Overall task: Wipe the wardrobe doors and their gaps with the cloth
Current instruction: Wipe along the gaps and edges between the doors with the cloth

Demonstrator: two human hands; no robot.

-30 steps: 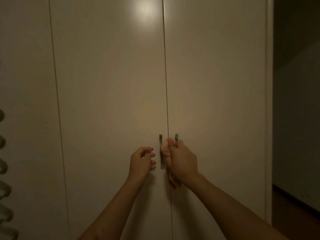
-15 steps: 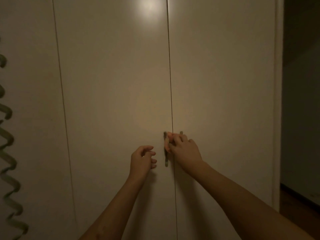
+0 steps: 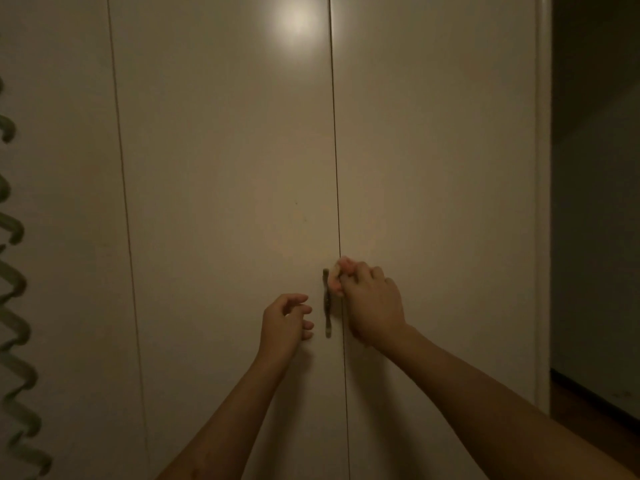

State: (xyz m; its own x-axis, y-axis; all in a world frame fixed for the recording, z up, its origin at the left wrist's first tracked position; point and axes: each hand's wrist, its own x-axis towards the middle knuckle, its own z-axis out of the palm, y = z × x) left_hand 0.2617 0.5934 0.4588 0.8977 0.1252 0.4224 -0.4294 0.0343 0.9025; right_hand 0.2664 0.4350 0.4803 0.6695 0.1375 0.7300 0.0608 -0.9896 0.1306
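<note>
Dim view of closed cream wardrobe doors [image 3: 225, 168]. The right hand [image 3: 370, 303] curled over the gap [image 3: 335, 150] between two doors, beside a dark vertical handle [image 3: 326, 303]; what it held was unclear. The left hand [image 3: 285, 322] hovered loosely curled, just left of the handle.

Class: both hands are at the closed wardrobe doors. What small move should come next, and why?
Probably the left hand closes on the left door's handle: it hangs open just beside it, the doors are shut, and the right hand is curled at the centre gap.
</note>
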